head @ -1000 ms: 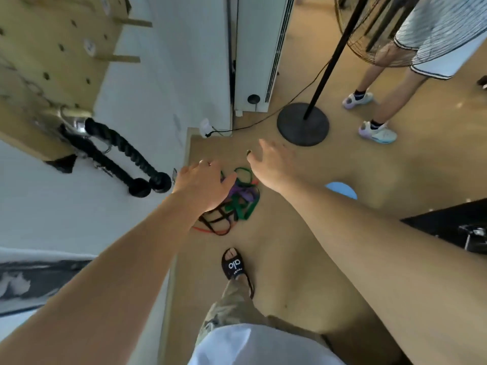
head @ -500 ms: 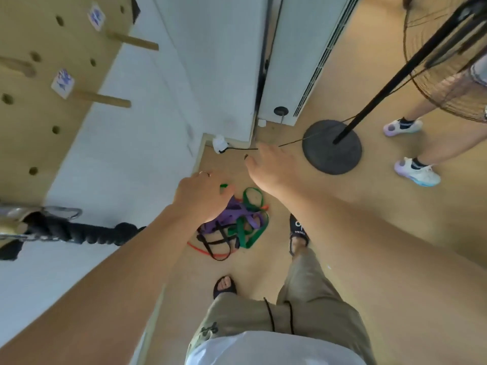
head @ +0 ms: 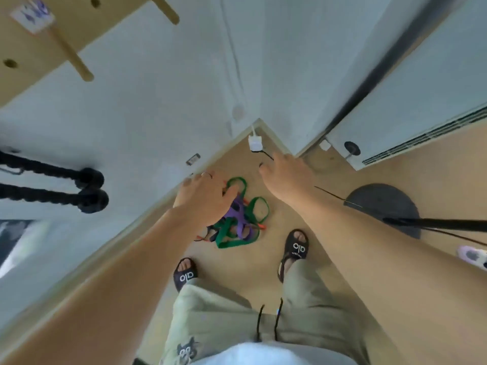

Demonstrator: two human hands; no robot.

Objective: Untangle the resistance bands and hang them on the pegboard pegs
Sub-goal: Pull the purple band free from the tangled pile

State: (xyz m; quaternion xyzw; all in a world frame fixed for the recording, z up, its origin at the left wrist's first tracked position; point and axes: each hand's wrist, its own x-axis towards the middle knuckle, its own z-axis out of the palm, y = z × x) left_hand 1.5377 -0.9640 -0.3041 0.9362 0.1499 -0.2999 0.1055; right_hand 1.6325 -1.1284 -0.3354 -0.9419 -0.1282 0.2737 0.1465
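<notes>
Bottom of frame: two legs in khaki trousers (head: pixel 237 320), two black slides (head: pixel 295 250) on the tan floor (head: pixel 329 259). Just above, centre frame: one tangled pile of resistance bands (head: pixel 238 219) lying on the floor – green, purple, orange and black strands visible, exact count unclear. Two hands over it. Left hand (head: pixel 204 197) covers the pile's left edge, thumb by a green loop; contact unclear, can't tell its grip. Right hand (head: pixel 286 177) sits up-right of the pile, fingers loose, holding nothing. Centre right: one round fan base (head: pixel 382 204). Left edge: two black rope ends (head: pixel 91 191). Upper left: pegboard (head: pixel 39 48), two wooden pegs (head: pixel 69 55) visible, both bare.
</notes>
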